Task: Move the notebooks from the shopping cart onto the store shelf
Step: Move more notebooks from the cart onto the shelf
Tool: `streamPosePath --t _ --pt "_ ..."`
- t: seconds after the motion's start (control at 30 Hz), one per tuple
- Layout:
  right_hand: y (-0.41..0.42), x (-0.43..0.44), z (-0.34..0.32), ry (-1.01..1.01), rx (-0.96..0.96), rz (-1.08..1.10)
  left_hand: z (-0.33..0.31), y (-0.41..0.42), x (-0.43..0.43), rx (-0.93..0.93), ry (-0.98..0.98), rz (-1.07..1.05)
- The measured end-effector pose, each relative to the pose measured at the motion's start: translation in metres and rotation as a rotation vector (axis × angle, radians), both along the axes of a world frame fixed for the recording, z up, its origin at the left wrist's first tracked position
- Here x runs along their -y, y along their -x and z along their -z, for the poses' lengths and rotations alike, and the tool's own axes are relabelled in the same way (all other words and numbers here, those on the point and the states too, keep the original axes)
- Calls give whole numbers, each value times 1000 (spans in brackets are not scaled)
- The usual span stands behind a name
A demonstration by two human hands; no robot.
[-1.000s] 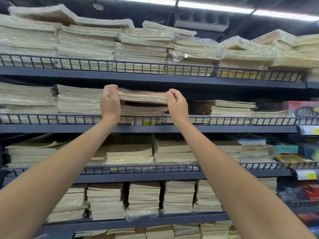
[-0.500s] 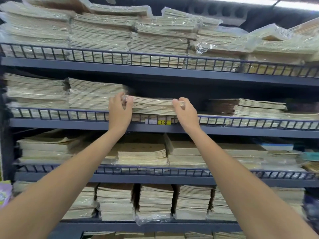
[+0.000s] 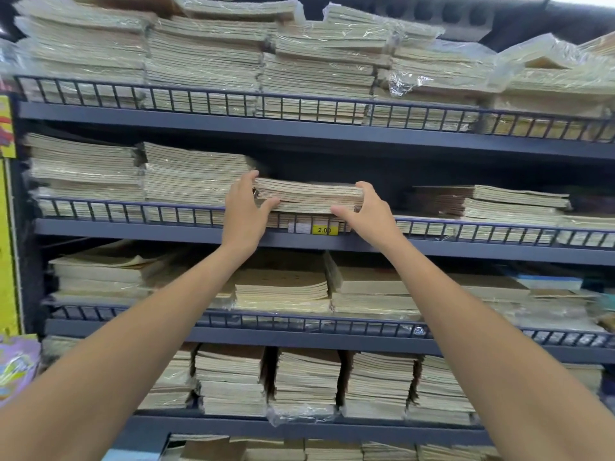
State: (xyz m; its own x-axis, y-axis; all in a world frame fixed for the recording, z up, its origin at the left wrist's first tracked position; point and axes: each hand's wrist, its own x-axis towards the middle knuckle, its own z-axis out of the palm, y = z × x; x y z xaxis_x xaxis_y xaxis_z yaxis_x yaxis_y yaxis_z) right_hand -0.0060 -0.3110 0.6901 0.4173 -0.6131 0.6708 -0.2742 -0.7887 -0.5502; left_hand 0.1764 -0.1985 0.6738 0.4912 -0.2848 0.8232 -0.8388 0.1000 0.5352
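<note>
A stack of beige notebooks [image 3: 307, 196] lies on the second shelf [image 3: 133, 227] from the top, behind its wire rail, on a lower pile. My left hand [image 3: 244, 211] grips the stack's left end, fingers over the top and thumb under the front edge. My right hand [image 3: 364, 211] grips the right end the same way. Both arms reach up from the bottom of the view. The shopping cart is out of sight.
Tall notebook piles [image 3: 196, 178] stand directly left of the held stack. A lower pile [image 3: 489, 202] sits to the right, with a dark gap between. A yellow price tag [image 3: 324, 230] hangs on the rail. Shelves above and below are packed with wrapped notebook bundles.
The notebook stack has come down from a raised, tilted position and now lies flat on the pile on the shelf. Both hands stayed at its ends.
</note>
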Motion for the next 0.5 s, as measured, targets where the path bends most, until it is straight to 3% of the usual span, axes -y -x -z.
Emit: streamPosePath --t 0.5 --pt "-18 19 -7 34 66 118 -8 -4 23 25 7 -153"
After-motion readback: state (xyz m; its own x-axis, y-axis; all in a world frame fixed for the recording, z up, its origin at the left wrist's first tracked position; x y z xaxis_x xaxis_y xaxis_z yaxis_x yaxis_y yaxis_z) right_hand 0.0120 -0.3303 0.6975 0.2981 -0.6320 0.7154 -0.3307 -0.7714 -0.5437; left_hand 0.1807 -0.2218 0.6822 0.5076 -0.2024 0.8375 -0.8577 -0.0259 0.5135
